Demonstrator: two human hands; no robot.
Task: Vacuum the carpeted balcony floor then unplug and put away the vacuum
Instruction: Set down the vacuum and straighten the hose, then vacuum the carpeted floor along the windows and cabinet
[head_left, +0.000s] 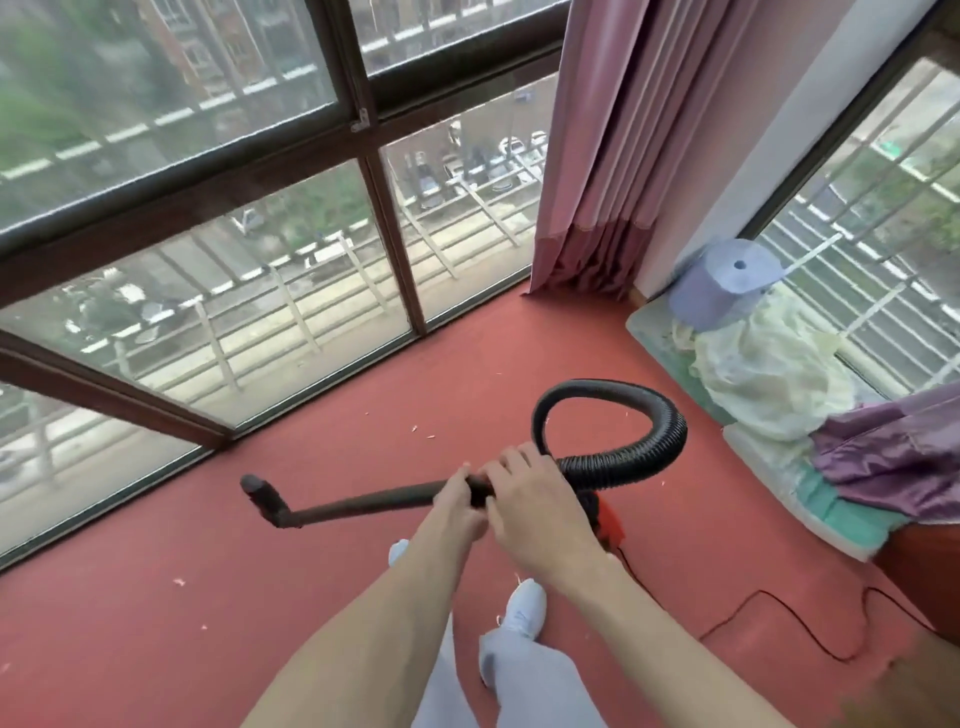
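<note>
Here, at frame centre, the wand (363, 503) is gripped where it meets the hose (623, 462) by left hand (457, 501) and right hand (530, 499), fingers curled around it; the nozzle (265, 499) should be lowered flat onto the carpet (260, 597) toward the scattered bits (415, 429).

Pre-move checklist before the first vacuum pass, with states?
1. Both hands on the wand: ok. Left hand and right hand grip the black rigid wand where the black ribbed hose joins it.
2. Joint seated: cannot tell, hands cover it.
3. Black nozzle on the red carpet: cannot tell.
4. Debris left: not ok, pale scraps near the window.
5. Thin red cord clear of the white shoes: ok.
6. Plugged in: cannot tell.
</note>
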